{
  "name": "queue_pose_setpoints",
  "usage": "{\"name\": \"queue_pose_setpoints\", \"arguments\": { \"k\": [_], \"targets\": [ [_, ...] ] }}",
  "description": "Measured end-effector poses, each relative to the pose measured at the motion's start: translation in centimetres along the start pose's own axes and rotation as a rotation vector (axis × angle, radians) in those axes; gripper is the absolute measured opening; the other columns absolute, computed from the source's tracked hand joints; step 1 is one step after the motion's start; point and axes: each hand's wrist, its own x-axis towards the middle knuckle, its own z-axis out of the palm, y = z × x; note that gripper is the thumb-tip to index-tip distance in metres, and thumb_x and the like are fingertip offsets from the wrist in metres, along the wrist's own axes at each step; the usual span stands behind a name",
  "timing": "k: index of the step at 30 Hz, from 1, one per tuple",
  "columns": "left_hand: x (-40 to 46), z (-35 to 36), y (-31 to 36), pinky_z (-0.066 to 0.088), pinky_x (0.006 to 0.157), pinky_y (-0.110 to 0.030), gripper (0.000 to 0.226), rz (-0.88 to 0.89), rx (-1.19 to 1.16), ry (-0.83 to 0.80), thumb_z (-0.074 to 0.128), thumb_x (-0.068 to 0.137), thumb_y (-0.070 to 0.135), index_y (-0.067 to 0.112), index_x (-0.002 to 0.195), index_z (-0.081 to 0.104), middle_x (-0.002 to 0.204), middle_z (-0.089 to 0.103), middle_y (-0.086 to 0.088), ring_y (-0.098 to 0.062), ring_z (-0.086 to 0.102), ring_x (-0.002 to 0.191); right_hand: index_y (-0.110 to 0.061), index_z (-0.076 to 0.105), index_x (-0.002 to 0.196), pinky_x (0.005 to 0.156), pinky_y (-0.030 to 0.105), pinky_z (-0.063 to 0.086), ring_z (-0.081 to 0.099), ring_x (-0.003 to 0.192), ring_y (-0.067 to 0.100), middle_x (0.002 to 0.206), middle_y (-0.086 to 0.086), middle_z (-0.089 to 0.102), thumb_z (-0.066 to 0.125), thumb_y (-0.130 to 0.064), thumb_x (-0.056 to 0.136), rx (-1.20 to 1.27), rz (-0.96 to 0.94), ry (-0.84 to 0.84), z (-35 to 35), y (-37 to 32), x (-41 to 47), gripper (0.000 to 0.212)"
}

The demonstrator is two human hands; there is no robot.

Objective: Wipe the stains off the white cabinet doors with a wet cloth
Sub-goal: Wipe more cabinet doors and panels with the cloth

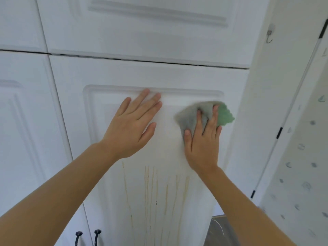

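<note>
A: Right hand [202, 142] pressed cloth [193, 118] flat-fingered on door [113, 75]; left hand [131, 125] lay open, holding nothing, beside it.
B: Risk?
A: Streaks [147, 189] were below; wet cloth could smear them downward.

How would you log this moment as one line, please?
left hand flat on cabinet door | right hand presses cloth | drip stains below
</note>
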Motion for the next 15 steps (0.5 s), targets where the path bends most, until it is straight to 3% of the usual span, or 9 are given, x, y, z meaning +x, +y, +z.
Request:
{"name": "queue_pose_setpoints", "arguments": {
  "k": [6,8,11,15],
  "targets": [
    [0.3,0.1,0.6,0.028,0.105,-0.048,0.049,-0.021,0.002,0.032,0.03,0.094,0.027,0.008,0.136,0.046,0.146,0.038,-0.005,-0.024,0.025,0.138,-0.019,0.028,0.141,0.106,0.052,0.031,-0.001,0.145,0.031,0.156,0.018,-0.011,0.015,-0.042,0.101,-0.175,-0.252,-0.318,1.4,4.4,-10.9,0.048],
    [1.0,-0.1,0.8,0.034,0.099,-0.044,0.046,0.041,-0.016,0.06,0.032,0.094,0.025,0.005,0.131,0.051,0.141,0.045,-0.008,-0.026,0.034,0.133,-0.025,0.027,0.142,0.103,0.053,0.035,0.009,0.144,0.031,0.157,0.014,-0.011,0.013,-0.041,0.101,-0.195,-0.372,-0.376,0.4,5.7,-11.0,0.046],
    [2.8,0.0,1.4,0.035,0.095,-0.038,0.043,0.117,-0.036,0.093,0.036,0.092,0.022,0.004,0.127,0.055,0.136,0.05,-0.01,-0.026,0.04,0.128,-0.029,0.026,0.143,0.104,0.053,0.033,0.021,0.14,0.029,0.158,0.013,-0.003,0.016,-0.042,0.101,-0.199,-0.415,-0.292,-1.8,5.8,-5.6,0.046],
    [3.2,1.0,1.5,0.034,0.095,-0.037,0.043,0.15,-0.018,0.113,0.038,0.092,0.021,0.007,0.128,0.055,0.138,0.049,-0.006,-0.025,0.039,0.129,-0.02,0.012,0.15,0.108,0.055,0.024,0.008,0.143,0.028,0.156,0.018,0.006,0.024,-0.043,0.099,-0.087,-0.126,-0.062,-3.3,1.7,4.5,0.057]
  ]
}}
